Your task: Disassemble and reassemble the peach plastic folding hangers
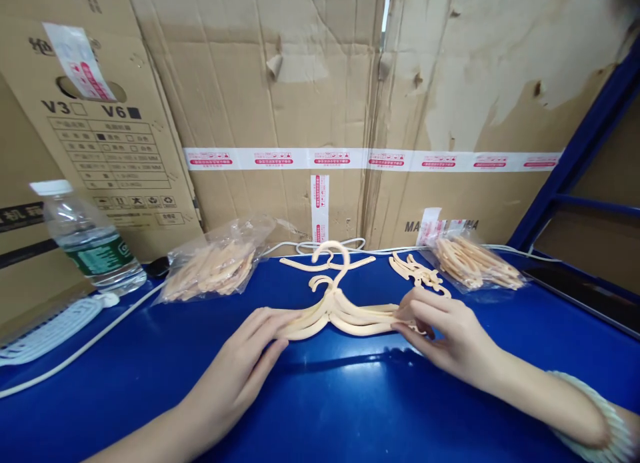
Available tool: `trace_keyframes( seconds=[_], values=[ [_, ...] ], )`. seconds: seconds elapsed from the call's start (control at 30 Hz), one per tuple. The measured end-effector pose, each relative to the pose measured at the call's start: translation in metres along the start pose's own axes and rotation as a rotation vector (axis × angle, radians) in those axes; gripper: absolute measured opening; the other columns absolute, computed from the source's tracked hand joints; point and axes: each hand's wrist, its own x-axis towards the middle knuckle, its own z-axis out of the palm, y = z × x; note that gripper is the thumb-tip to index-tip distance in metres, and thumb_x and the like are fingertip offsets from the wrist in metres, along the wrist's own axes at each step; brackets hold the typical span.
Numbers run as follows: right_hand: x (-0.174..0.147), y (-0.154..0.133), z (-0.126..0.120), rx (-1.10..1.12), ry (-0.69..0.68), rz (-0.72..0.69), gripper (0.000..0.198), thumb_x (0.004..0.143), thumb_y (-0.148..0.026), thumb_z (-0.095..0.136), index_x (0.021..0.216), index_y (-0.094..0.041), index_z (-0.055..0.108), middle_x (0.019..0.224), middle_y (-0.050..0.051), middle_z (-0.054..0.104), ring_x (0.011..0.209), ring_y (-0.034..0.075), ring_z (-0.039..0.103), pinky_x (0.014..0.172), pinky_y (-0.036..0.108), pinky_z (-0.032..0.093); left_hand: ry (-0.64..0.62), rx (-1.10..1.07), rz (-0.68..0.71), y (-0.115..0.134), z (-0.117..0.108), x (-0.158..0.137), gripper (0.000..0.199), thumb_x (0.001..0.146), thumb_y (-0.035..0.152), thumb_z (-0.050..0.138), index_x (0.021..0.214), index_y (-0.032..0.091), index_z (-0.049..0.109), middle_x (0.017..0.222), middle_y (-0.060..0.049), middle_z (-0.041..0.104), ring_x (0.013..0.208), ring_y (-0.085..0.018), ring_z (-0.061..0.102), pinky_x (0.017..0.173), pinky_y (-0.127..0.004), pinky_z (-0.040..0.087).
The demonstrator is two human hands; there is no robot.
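A small bundle of cream-coloured hangers (pixel 345 321) is held upright over the blue table, hooks pointing up. My left hand (pixel 255 346) grips the left arms of the bundle, thumb in front and fingers behind. At the other end, my right hand (pixel 443 329) pinches the right arms between thumb and fingers. Behind the bundle, a single hanger (pixel 365 263) lies flat on the table. Several loose cream hanger pieces (pixel 417 271) lie just beyond my right hand, partly hidden by it.
Clear plastic bags of hanger parts lie at the back left (pixel 213 266) and back right (pixel 470 261). A water bottle (pixel 97 246), a pale hairbrush (pixel 55 329) and a white cable (pixel 100 338) are at left. A dark flat device (pixel 585 293) lies at right. Cardboard (pixel 280 103) walls the back.
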Motion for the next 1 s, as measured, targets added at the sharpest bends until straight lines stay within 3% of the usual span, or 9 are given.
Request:
trace_keyframes(
  seconds=[0.17,0.27,0.37,0.47,0.53,0.63,0.8,1.0],
  values=[
    [-0.001,-0.004,0.005,0.051,-0.080,-0.002,0.007,0.095,-0.017,0.052,0.093,-0.019,0.058,0.087,0.006,0.062,0.076,0.016,0.060,0.066,0.026,0.047,-0.046,-0.092,-0.003,-0.002,0.002,0.001,0.026,0.101,0.019,0.034,0.115,0.027,0.055,0.119,-0.005,0.059,0.113,-0.019,0.055,0.097,-0.032,0.045],
    [0.004,0.011,-0.006,0.090,-0.049,0.072,0.010,0.095,-0.025,0.054,0.094,-0.019,0.062,0.091,0.007,0.064,0.075,0.015,0.061,0.062,0.025,0.048,-0.076,-0.098,-0.021,0.000,0.002,0.002,0.025,0.101,0.019,0.033,0.113,0.026,0.053,0.119,-0.005,0.059,0.113,-0.020,0.054,0.099,-0.034,0.043],
    [0.006,0.045,-0.027,-0.116,0.016,0.250,0.020,0.095,-0.033,0.050,0.091,-0.019,0.065,0.086,0.007,0.067,0.069,0.017,0.060,0.057,0.027,0.045,-0.043,-0.105,-0.043,0.001,0.003,0.002,0.023,0.100,0.020,0.033,0.109,0.025,0.054,0.116,-0.006,0.060,0.110,-0.020,0.056,0.095,-0.033,0.045],
    [0.002,0.083,-0.045,-0.383,-0.066,0.522,0.025,0.087,-0.039,0.054,0.083,-0.019,0.068,0.071,0.006,0.067,0.060,0.020,0.059,0.054,0.030,0.040,-0.022,-0.117,-0.033,0.000,0.004,0.002,0.024,0.100,0.020,0.034,0.110,0.025,0.055,0.117,-0.007,0.061,0.110,-0.020,0.056,0.094,-0.032,0.047],
    [-0.004,0.101,-0.051,-0.425,-0.104,0.604,0.027,0.082,-0.043,0.057,0.076,-0.019,0.068,0.061,0.005,0.065,0.054,0.021,0.057,0.050,0.030,0.036,-0.036,-0.113,-0.018,-0.001,0.005,0.003,0.026,0.101,0.019,0.033,0.113,0.025,0.055,0.119,-0.007,0.061,0.111,-0.021,0.056,0.095,-0.034,0.046],
    [-0.010,0.112,-0.048,-0.412,-0.112,0.646,0.031,0.078,-0.047,0.061,0.072,-0.018,0.068,0.053,0.004,0.061,0.047,0.020,0.055,0.045,0.030,0.032,-0.050,-0.095,-0.004,-0.002,0.004,0.003,0.027,0.101,0.019,0.032,0.116,0.025,0.054,0.121,-0.008,0.060,0.113,-0.022,0.055,0.096,-0.036,0.047],
    [-0.011,0.112,-0.037,-0.332,-0.072,0.672,0.020,0.074,-0.038,0.062,0.073,-0.018,0.068,0.055,0.003,0.064,0.048,0.020,0.057,0.046,0.030,0.034,-0.004,-0.093,0.003,0.001,0.003,0.004,0.026,0.101,0.020,0.034,0.114,0.025,0.056,0.117,-0.009,0.062,0.110,-0.023,0.058,0.092,-0.036,0.050],
    [-0.005,0.102,-0.045,-0.207,0.087,0.679,0.016,0.074,-0.033,0.062,0.066,-0.020,0.063,0.058,0.004,0.061,0.054,0.019,0.054,0.052,0.031,0.036,-0.003,-0.077,-0.009,0.003,0.003,0.004,0.025,0.100,0.020,0.036,0.112,0.024,0.057,0.116,-0.008,0.064,0.108,-0.022,0.059,0.090,-0.034,0.051]
  ],
)
